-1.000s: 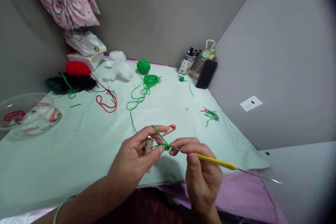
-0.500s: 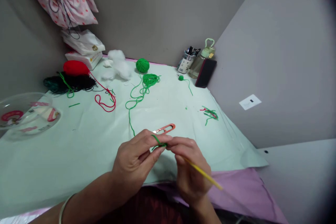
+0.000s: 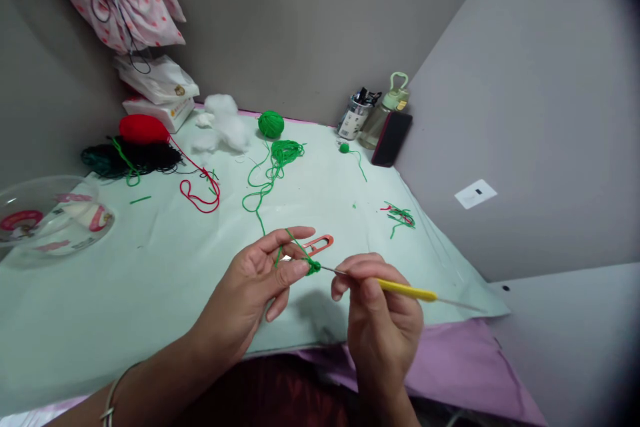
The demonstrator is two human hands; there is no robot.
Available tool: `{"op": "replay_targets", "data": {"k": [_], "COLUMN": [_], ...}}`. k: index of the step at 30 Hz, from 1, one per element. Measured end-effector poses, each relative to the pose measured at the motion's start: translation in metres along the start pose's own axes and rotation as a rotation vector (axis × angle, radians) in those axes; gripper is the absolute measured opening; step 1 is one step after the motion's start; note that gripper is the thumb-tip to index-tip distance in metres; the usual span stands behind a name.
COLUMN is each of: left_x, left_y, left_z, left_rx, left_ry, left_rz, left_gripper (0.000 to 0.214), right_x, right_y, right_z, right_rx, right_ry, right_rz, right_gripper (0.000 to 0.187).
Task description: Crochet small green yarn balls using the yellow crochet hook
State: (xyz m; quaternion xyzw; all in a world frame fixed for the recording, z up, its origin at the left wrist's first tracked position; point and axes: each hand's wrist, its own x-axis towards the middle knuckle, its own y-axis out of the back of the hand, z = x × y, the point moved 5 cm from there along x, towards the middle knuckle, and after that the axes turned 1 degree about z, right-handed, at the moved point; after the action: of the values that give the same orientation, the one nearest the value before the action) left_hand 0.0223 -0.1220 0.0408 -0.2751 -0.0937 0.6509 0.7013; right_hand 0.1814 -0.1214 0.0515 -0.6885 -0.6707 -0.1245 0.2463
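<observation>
A small green crochet piece [image 3: 313,267] is pinched between thumb and fingers of my left hand [image 3: 263,280]. Green yarn runs over that hand's raised index finger and back to a loose tangle of green yarn [image 3: 286,152] on the table. My right hand [image 3: 383,313] grips a crochet hook [image 3: 407,289] with a yellow handle, held nearly level. Its metal tip meets the green piece; whether it passes through a loop is too small to tell. Just behind my left fingers lies an orange-handled cutter [image 3: 320,244], partly hidden by them.
A green yarn ball [image 3: 271,124], white stuffing [image 3: 227,127], red yarn [image 3: 144,128] and black yarn [image 3: 150,159] lie toward the back. Clear plastic bowl [image 3: 50,220] at left. Pen cup [image 3: 354,117], bottle [image 3: 376,123], phone [image 3: 393,139] and yarn scraps [image 3: 401,215] at right.
My right hand has moved right, away from my left, and the hook has swung to nearly level. My left index finger has lifted, drawing the yarn taut, and the green piece shows more.
</observation>
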Motion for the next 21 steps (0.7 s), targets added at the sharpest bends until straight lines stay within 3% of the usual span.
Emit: {"op": "replay_targets", "data": {"k": [3, 7, 10, 13, 16, 19, 21], "left_x": [-0.001, 0.0, 0.002, 0.005, 0.007, 0.007, 0.006], "left_y": [-0.002, -0.002, -0.002, -0.006, -0.007, -0.003, -0.003], "left_z": [-0.006, -0.012, -0.011, -0.011, -0.01, -0.006, -0.007], "left_rx": [0.075, 0.147, 0.102, -0.046, -0.107, -0.055, 0.006], "left_ry": [-0.027, -0.048, -0.036, 0.072, 0.148, 0.071, 0.01], "left_rz": [-0.039, -0.046, -0.025, -0.09, -0.107, -0.057, -0.061], "left_gripper": [0.035, 0.035, 0.034, 0.036, 0.026, 0.014, 0.017], "right_x": [0.003, 0.001, -0.007, -0.012, -0.005, 0.001, 0.002], "right_y": [-0.006, -0.01, -0.012, -0.012, -0.001, 0.005, 0.001], "right_z": [0.003, 0.004, -0.002, -0.008, -0.005, 0.003, 0.007], "right_rx": [0.047, -0.097, -0.381, -0.566, -0.37, -0.063, 0.028], "right_ry": [-0.023, 0.022, 0.204, 0.367, 0.182, -0.024, -0.068], "right_rz": [-0.045, -0.081, -0.129, -0.193, -0.099, -0.018, -0.056], "right_gripper": [0.019, 0.025, 0.031, 0.037, 0.03, 0.024, 0.021]}}
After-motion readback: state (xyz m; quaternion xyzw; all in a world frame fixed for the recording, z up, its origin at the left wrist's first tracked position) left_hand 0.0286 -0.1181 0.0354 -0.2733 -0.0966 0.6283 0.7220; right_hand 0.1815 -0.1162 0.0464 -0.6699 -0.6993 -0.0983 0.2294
